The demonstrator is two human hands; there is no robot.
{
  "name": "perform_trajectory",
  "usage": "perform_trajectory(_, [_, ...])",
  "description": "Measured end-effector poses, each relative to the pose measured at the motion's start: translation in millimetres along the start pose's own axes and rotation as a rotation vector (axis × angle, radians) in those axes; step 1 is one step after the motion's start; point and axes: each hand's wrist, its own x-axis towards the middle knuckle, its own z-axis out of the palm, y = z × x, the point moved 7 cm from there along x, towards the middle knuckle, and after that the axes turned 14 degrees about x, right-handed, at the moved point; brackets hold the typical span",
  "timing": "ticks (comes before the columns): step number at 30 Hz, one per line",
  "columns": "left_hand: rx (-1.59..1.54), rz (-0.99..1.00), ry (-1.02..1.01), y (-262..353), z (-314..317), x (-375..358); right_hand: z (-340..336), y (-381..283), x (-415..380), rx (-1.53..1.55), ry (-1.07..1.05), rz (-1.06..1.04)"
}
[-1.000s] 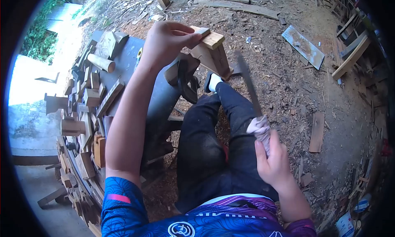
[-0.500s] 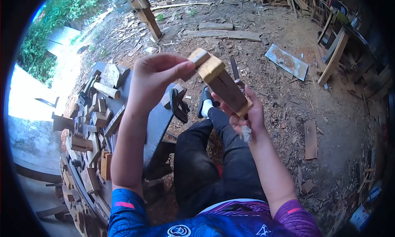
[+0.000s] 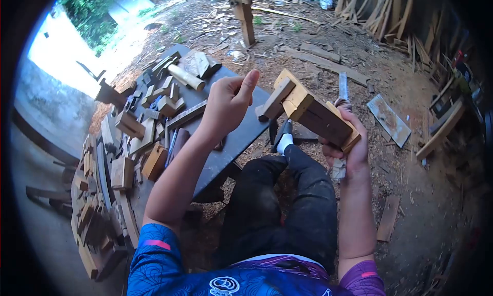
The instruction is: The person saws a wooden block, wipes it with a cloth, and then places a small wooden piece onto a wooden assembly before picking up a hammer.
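My right hand [image 3: 354, 136] grips a wooden piece [image 3: 323, 122], a dark brown block capped with yellow wood at both ends. It is held tilted above my legs, and a small brown block [image 3: 278, 98] juts out from its upper yellow end. Something white and crumpled [image 3: 339, 168] shows at the base of my right hand's fingers. To the left, my left hand [image 3: 229, 103] is apart from the piece, its thumb raised and its other fingers curled. No object shows in it, though its palm faces away.
A dark bench [image 3: 233, 147] on the left carries many wood offcuts and a round pale wooden rod [image 3: 186, 77]. Ahead, a wooden post [image 3: 243, 18] stands on chip-strewn ground. A flat whitish board [image 3: 389, 120] lies at right, near a wooden trestle [image 3: 440, 130].
My left hand has let go of the small block at the piece's upper end and drawn away left. The view has turned left, showing more of the bench.
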Motion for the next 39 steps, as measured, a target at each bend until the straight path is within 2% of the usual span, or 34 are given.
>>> perform_trajectory(2, [-0.117,-0.03,0.052,-22,-7,-11,14,2,10,-0.017,0.048,-0.051])
perform_trajectory(4, [-0.206,0.093,0.086,-22,-18,-21,23,11,21,-0.042,0.064,-0.014])
perform_trajectory(5, [-0.302,-0.013,0.015,-31,-16,-29,24,17,28,-0.053,0.012,0.041])
perform_trajectory(6, [-0.347,-0.025,-0.017,-35,-15,-35,31,23,33,-0.063,-0.039,0.095])
perform_trajectory(7, [-0.375,-0.014,-0.027,-38,-15,-40,32,28,40,-0.066,0.045,0.06])
perform_trajectory(9, [-0.408,-0.014,-0.02,-49,-17,-46,40,37,54,-0.078,0.027,0.097])
perform_trajectory(11, [-0.606,-0.026,-0.083,-65,-18,-52,52,47,65,-0.111,0.019,0.133])
perform_trajectory(14, [-0.655,-0.044,-0.013,-77,-34,-62,64,57,83,-0.15,-0.028,0.204])
perform_trajectory(16, [-0.638,0.034,0.019,-87,-37,-67,69,66,97,-0.104,-0.032,0.207])
perform_trajectory(18, [-0.36,0.17,0.127,-92,-45,-75,79,70,107,-0.08,-0.075,0.165])
perform_trajectory(22, [0.001,0.117,0.244,-96,-47,-83,83,82,123,-0.148,-0.076,0.173])
perform_trajectory(24, [0.247,0.222,0.434,-96,-46,-84,78,89,129,-0.133,-0.085,0.188])
perform_trajectory(25, [0.253,0.16,0.348,-100,-44,-83,79,90,129,-0.176,-0.081,0.145])
perform_trajectory(30, [0.347,0.096,0.375,-103,-34,-80,81,91,127,-0.257,-0.088,0.146])
perform_trajectory(35, [0.418,0.098,0.38,-107,-28,-74,77,95,133,-0.25,-0.04,0.178])
perform_trajectory(37, [0.432,0.13,0.322,-99,-31,-75,76,94,136,-0.207,0.009,0.234])
perform_trajectory(39, [0.47,0.174,0.295,-93,-39,-78,81,86,131,-0.269,-0.031,0.2])
